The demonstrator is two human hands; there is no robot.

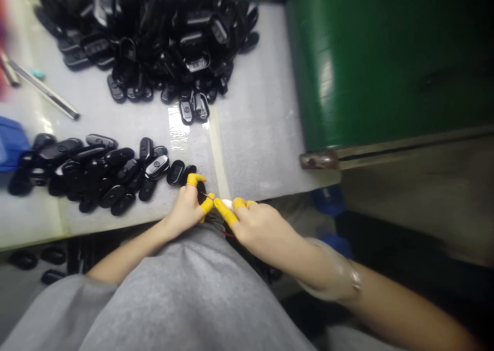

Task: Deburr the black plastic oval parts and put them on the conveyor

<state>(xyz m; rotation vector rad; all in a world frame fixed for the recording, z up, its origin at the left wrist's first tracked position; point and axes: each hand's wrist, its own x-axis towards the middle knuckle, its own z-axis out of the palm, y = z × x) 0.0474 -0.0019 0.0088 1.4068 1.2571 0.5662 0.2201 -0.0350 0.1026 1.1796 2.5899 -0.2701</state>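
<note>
At the table's front edge my left hand (185,208) is closed on a small black oval plastic casing (201,191), with yellow finger cots on its fingertips. My right hand (264,230), wearing yellow finger cots too, pinches a thin-tipped tool with a white grip (227,204). The slim metal tip points left and reaches the casing; whether it touches cannot be made out. Its exact kind is hidden by the fingers. Just beyond my left hand lie two similar black casings (176,172).
A large heap of black casings (154,37) covers the table's far side. A smaller group (108,171) lies on the left. A pen (44,89) and a blue bin (11,142) are farther left. On the right stands a large green surface (370,68).
</note>
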